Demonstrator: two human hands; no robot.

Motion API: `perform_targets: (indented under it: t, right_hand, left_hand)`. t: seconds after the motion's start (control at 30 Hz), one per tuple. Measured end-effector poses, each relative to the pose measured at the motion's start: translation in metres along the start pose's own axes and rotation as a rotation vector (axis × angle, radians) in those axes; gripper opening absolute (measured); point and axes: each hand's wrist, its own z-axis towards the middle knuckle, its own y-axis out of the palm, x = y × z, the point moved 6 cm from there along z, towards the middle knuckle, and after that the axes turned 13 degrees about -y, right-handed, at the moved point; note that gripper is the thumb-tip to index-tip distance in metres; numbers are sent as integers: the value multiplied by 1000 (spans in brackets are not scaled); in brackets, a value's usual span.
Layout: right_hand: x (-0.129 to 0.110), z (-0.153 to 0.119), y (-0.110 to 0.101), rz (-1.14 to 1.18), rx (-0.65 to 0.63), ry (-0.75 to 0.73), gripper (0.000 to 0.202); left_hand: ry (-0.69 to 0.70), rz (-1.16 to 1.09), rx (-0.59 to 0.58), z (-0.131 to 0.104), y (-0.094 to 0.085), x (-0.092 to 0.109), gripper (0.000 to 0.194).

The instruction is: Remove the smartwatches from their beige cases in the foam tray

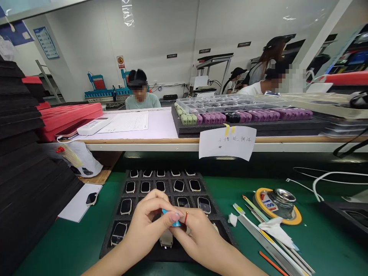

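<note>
My left hand (151, 222) and my right hand (198, 232) meet above a black foam tray (169, 255). Between their fingertips is a small bright-blue piece (176, 223), perhaps a wrapper or film; the fingers hide most of it. The left thumb presses on it, and the right fingers, one with a red ring, curl against its other side. Just below the hands a pale watch case (166, 239) shows in part. Rows of smartwatch bodies with dark screens, such as this watch (125, 206), fill the tray's slots; my hands cover some of them.
To the right lie a glass dispenser jar (284, 199) on an orange roll, a steel ruler (263, 239), a brush, sticks and crumpled tissue (277, 232). A single watch (91, 198) rests on white paper at left, beside stacked black foam (25, 184). A shelf (138, 145) spans the front; people sit beyond.
</note>
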Motion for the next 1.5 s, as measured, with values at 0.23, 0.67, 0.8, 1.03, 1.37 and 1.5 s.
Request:
perform_targets:
  t: [0.23,0.67,0.8,1.03,1.37,1.5]
  right_hand:
    - [-1,0,-4,90,-1,72,37]
    - [2,0,-6,456,97,258,38]
    - [9,-2,-15,223,206,224,43]
    - [7,-4,-13,129,100,181,47]
    - [-17,1,-20,-41,-76,-73,35]
    - [-22,0,-20,-120,-42,-174,34]
  left_hand:
    - [-25,-137,-48,2,4,-9,20]
    - [-78,-129,-68,4,6,-11,31]
    - [62,4,27,0,0,-1,30]
    - [43,234,59,-2,-3,4,23]
    - [-116,244,-128,-3,9,-4,34]
    - [-192,96,-225,-3,17,-11,35]
